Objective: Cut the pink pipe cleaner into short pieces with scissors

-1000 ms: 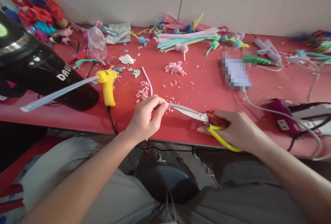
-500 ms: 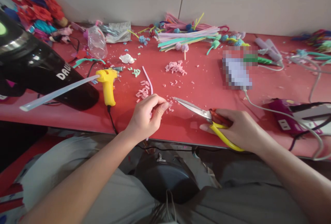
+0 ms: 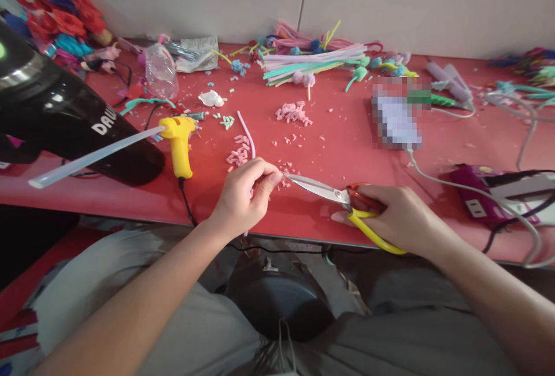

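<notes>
My left hand (image 3: 249, 194) is closed, thumb and forefinger pinched on something too small to make out. A lilac pipe cleaner (image 3: 246, 133) runs through its curled fingers, one end standing out above and a short bit showing below. In my right hand (image 3: 394, 214) are scissors (image 3: 318, 187) with a red and a yellow handle. Their blades look nearly closed, and the tips reach the pinched fingertips of my left hand. Pink trimmings (image 3: 284, 168) lie just behind the tips. Beyond them is a pile of cut pink pieces (image 3: 293, 113), and more pink pieces (image 3: 238, 152) lie beside the pipe cleaner.
On the left stand a yellow glue gun (image 3: 180, 147) with a long glue stick and a black tumbler (image 3: 87, 104). Bundled pipe cleaners (image 3: 314, 63) lie by the wall. A clear plastic bottle (image 3: 161, 70) is at back left; a purple power strip (image 3: 472, 194) with cables sits right.
The scissors have moved slightly left, bringing their tips to my left fingertips, and the blades have come closer together. My left hand has hardly moved.
</notes>
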`<action>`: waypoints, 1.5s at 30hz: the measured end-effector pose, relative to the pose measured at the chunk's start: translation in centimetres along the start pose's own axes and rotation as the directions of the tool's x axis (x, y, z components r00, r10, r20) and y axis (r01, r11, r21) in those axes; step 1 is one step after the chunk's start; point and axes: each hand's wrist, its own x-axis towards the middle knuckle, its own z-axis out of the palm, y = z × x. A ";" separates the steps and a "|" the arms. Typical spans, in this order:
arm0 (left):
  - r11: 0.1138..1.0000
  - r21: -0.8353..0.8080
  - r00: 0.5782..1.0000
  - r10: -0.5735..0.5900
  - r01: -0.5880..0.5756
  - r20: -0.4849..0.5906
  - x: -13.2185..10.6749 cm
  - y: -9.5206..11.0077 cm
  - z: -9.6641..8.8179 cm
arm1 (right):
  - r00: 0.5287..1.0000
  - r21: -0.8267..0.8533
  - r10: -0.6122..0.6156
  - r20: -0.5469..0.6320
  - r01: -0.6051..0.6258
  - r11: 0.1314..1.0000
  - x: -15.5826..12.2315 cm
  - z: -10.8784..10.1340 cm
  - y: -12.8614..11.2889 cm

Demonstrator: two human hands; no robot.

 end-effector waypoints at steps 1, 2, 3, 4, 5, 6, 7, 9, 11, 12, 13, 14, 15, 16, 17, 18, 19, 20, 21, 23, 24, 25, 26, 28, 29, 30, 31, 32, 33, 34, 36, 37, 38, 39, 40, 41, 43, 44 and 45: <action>1.000 0.001 1.000 0.001 -0.001 0.000 0.0 0.0 0.0 | 1.000 -0.006 0.001 -0.003 -0.001 1.000 0.0 0.0 0.0; 1.000 0.003 1.000 0.001 -0.001 0.000 0.0 0.0 0.0 | 1.000 -0.012 0.004 -0.006 -0.004 1.000 0.0 0.0 0.0; 1.000 0.005 1.000 0.000 0.000 0.000 0.0 0.0 0.0 | 1.000 -0.015 0.007 -0.008 -0.007 1.000 0.0 0.0 -0.1; 1.000 0.005 1.000 -0.001 0.001 -0.001 0.0 0.1 0.0 | 1.000 -0.017 0.009 -0.008 -0.009 1.000 0.0 0.0 -0.1; 1.000 0.006 1.000 -0.004 0.004 0.000 0.0 0.1 0.0 | 1.000 -0.018 0.011 -0.010 -0.011 1.000 0.0 0.0 -0.2; 1.000 0.005 1.000 -0.008 0.008 0.001 0.0 0.1 0.0 | 1.000 -0.020 0.012 -0.011 -0.013 1.000 0.1 0.0 -0.3; 1.000 0.003 1.000 -0.012 0.012 0.003 0.0 0.1 0.0 | 1.000 -0.023 0.014 -0.013 -0.014 1.000 0.1 -0.1 -0.4; 1.000 -0.003 1.000 -0.019 0.019 0.007 0.0 0.2 0.0 | 1.000 -0.026 0.022 -0.015 -0.023 0.999 0.0 -0.1 -0.6; 1.000 -0.005 1.000 -0.019 0.019 0.007 0.0 0.2 0.0 | 0.999 -0.018 0.037 -0.027 -0.038 0.999 0.0 -0.2 -0.7; 1.000 -0.002 1.000 -0.018 0.018 0.004 0.0 0.1 0.0 | 0.999 -0.007 0.041 -0.033 -0.042 0.999 0.0 -0.1 -0.7; 1.000 0.003 1.000 -0.017 0.017 0.001 0.0 0.1 0.0 | 0.998 0.007 0.042 -0.038 -0.042 0.999 0.0 -0.1 -0.7; 1.000 0.011 1.000 -0.016 0.016 -0.004 0.0 0.1 0.0 | 0.998 0.022 0.040 -0.040 -0.039 0.999 0.0 -0.1 -0.6; 1.000 0.019 1.000 -0.015 0.015 -0.009 0.0 0.1 0.0 | 0.999 0.034 0.033 -0.035 -0.032 0.999 0.0 -0.1 -0.5; 1.000 0.024 1.000 -0.014 0.014 -0.014 0.0 0.1 0.0 | 0.999 0.040 0.026 -0.027 -0.025 0.999 -0.1 -0.1 -0.4; 1.000 0.028 1.000 -0.012 0.013 -0.017 0.0 0.1 0.0 | 1.000 0.041 0.019 -0.019 -0.018 0.999 -0.1 -0.1 -0.4; 0.999 0.030 1.000 -0.012 0.012 -0.019 0.0 0.1 0.0 | 1.000 0.037 0.015 -0.009 -0.014 0.999 -0.1 -0.2 -0.3; 0.999 0.030 1.000 -0.012 0.013 -0.022 -0.1 0.1 0.0 | 1.000 0.030 0.014 -0.003 -0.014 0.999 -0.1 -0.2 -0.4; 0.999 0.028 1.000 -0.014 0.014 -0.024 -0.1 0.1 0.0 | 1.000 0.024 0.017 0.002 -0.017 1.000 0.0 -0.3 -0.4; 1.000 0.026 1.000 -0.015 0.016 -0.027 -0.1 0.1 0.0 | 1.000 0.018 0.024 0.007 -0.024 1.000 0.0 -0.3 -0.5; 1.000 0.021 0.999 -0.019 0.020 -0.029 -0.1 0.0 0.0 | 0.999 0.014 0.042 0.016 -0.043 0.999 0.0 -0.4 -0.6; 1.000 0.018 0.999 -0.021 0.022 -0.027 -0.1 0.0 0.0 | 0.999 0.015 0.048 0.021 -0.049 0.999 0.0 -0.4 -0.7; 1.000 0.015 0.999 -0.023 0.023 -0.025 -0.1 0.0 0.0 | 0.998 0.017 0.053 0.027 -0.053 0.998 0.0 -0.4 -0.7; 1.000 0.011 0.999 -0.023 0.024 -0.022 -0.1 0.0 0.0 | 0.998 0.017 0.055 0.034 -0.056 0.998 0.0 -0.4 -0.7; 1.000 0.007 1.000 -0.019 0.019 -0.021 -0.1 -0.1 0.0 | 0.998 0.015 0.057 0.036 -0.057 0.998 0.1 -0.4 -0.6; 1.000 0.006 1.000 -0.017 0.017 -0.021 -0.1 -0.1 0.0 | 0.998 0.012 0.056 0.033 -0.056 0.998 0.1 -0.4 -0.6; 1.000 0.007 1.000 -0.016 0.016 -0.021 -0.1 -0.1 0.0 | 0.998 0.010 0.052 0.026 -0.053 0.999 0.1 -0.3 -0.5; 1.000 0.009 1.000 -0.017 0.018 -0.020 -0.1 0.0 0.0 | 0.999 0.008 0.048 0.021 -0.048 0.999 0.1 -0.3 -0.4; 1.000 0.011 1.000 -0.019 0.020 -0.018 -0.1 0.0 0.0 | 0.999 0.006 0.044 0.020 -0.044 0.999 0.2 -0.3 -0.4; 1.000 0.012 1.000 -0.022 0.022 -0.017 -0.1 0.0 0.0 | 0.999 0.002 0.043 0.021 -0.043 0.999 0.2 -0.2 -0.3; 1.000 0.011 1.000 -0.022 0.022 -0.016 -0.1 0.0 0.0 | 0.999 0.000 0.043 0.023 -0.043 0.999 0.2 -0.2 -0.3; 1.000 0.008 1.000 -0.018 0.018 -0.017 0.0 0.0 0.0 | 0.999 -0.007 0.044 0.024 -0.043 0.999 0.3 -0.1 -0.2; 1.000 0.008 1.000 -0.017 0.017 -0.017 0.0 0.0 0.0 | 0.999 -0.011 0.043 0.021 -0.043 0.999 0.3 -0.1 -0.1; 1.000 0.009 1.000 -0.016 0.016 -0.018 0.0 0.0 0.0 | 0.999 -0.012 0.041 0.013 -0.041 0.999 0.3 -0.1 -0.1; 1.000 0.012 1.000 -0.014 0.014 -0.018 0.0 0.1 0.0 | 0.999 -0.010 0.038 0.005 -0.038 0.999 0.3 -0.1 -0.1; 1.000 0.016 1.000 -0.014 0.014 -0.017 0.0 0.1 0.0 | 0.999 -0.003 0.034 -0.002 -0.034 0.999 0.2 -0.1 -0.1; 1.000 0.019 1.000 -0.014 0.015 -0.018 0.0 0.1 0.0 | 1.000 0.008 0.029 -0.006 -0.029 1.000 0.2 -0.2 -0.1; 1.000 0.019 1.000 -0.018 0.018 -0.021 0.0 0.1 0.0 | 1.000 0.040 0.022 -0.006 -0.021 0.999 0.1 -0.2 -0.2; 1.000 0.018 1.000 -0.021 0.021 -0.022 0.0 0.0 0.0 | 1.000 0.055 0.019 0.001 -0.019 0.998 0.1 -0.2 -0.2; 1.000 0.016 0.999 -0.022 0.022 -0.023 0.0 0.0 0.0 | 1.000 0.064 0.020 0.008 -0.020 0.998 0.1 -0.3 -0.2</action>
